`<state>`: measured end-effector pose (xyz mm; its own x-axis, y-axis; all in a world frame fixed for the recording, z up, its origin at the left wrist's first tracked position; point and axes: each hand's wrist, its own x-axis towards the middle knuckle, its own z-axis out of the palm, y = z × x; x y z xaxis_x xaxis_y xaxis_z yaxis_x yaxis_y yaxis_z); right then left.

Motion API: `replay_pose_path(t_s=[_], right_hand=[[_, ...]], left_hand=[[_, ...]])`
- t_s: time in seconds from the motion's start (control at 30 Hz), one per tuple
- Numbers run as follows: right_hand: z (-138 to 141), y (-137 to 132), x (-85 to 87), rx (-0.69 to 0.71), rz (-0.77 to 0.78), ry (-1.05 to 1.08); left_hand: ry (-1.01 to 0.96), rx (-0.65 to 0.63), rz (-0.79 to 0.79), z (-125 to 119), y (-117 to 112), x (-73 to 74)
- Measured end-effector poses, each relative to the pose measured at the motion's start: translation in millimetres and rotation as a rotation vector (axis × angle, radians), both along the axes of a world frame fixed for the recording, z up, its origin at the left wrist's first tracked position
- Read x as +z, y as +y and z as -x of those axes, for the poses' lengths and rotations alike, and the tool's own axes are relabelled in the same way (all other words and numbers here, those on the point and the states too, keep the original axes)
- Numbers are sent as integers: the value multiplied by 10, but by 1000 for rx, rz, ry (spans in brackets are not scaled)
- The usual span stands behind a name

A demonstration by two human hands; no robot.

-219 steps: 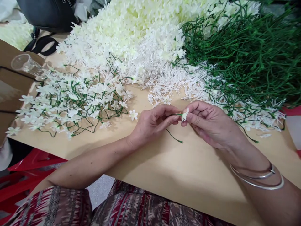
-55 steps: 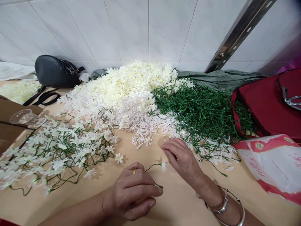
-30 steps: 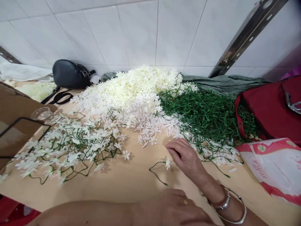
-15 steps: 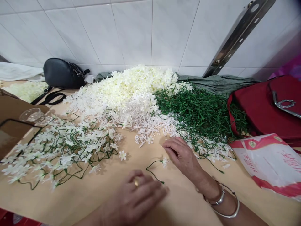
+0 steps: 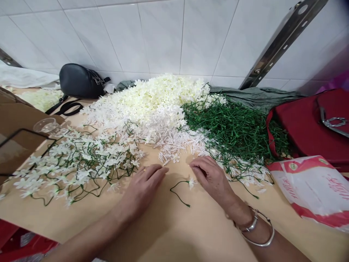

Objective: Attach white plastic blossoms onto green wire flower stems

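My left hand (image 5: 144, 187) rests low over the table, right of the pile of assembled white flowers on green stems (image 5: 81, 163). Its fingers are drawn together, and whatever they hold is hidden. My right hand (image 5: 214, 180), with metal bangles at the wrist, is closed with thumb and fingertips together; I cannot make out anything in them. Between the hands lies one green stem (image 5: 180, 198) with a white artificial flower (image 5: 191, 183) on its upper end, close to my right thumb. A loose white flower (image 5: 175, 157) lies just beyond, by the heap of small white sticks (image 5: 174, 140).
Cream flower heads (image 5: 158, 92) are heaped by the tiled wall, with green stems (image 5: 229, 123) right of them. A red bag (image 5: 308, 123) and a pink-white plastic packet (image 5: 313, 191) sit at right. At left are a black bag (image 5: 79, 82), a clear cup (image 5: 46, 125) and a cardboard box (image 5: 19, 131).
My left hand has moved away from me and left, over where a single loose flower lay, now out of sight. My right hand is nearly still. The view has shifted slightly left.
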<state>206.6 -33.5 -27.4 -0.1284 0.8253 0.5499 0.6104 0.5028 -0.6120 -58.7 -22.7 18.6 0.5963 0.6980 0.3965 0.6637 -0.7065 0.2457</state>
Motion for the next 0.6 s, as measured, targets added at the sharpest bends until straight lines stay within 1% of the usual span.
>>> replay_pose_path(t_s=[0.07, 0.13, 0.2, 0.27, 0.33, 0.43, 0.53, 0.6], right_hand=[[-4, -10, 27, -26, 20, 75], [-12, -21, 57, -59, 50, 173], [-26, -30, 82, -92, 70, 251], [-40, -31, 95, -130, 76, 294], [-52, -28, 99, -166, 78, 315], [-59, -24, 99, -186, 83, 319], [-60, -26, 104, -180, 78, 312], [-62, -26, 106, -189, 69, 313]], left_hand=[[-163, -45, 114, -188, 141, 12], [-349, -55, 248, -371, 297, -9], [-514, -64, 350, -527, 427, -66], [-615, -55, 377, -634, 503, -144], [-629, -55, 346, -683, 522, -213], [-552, -86, 230, -668, 493, -267], [-454, -161, 117, -610, 470, -263], [-409, -182, 56, -577, 479, -241]])
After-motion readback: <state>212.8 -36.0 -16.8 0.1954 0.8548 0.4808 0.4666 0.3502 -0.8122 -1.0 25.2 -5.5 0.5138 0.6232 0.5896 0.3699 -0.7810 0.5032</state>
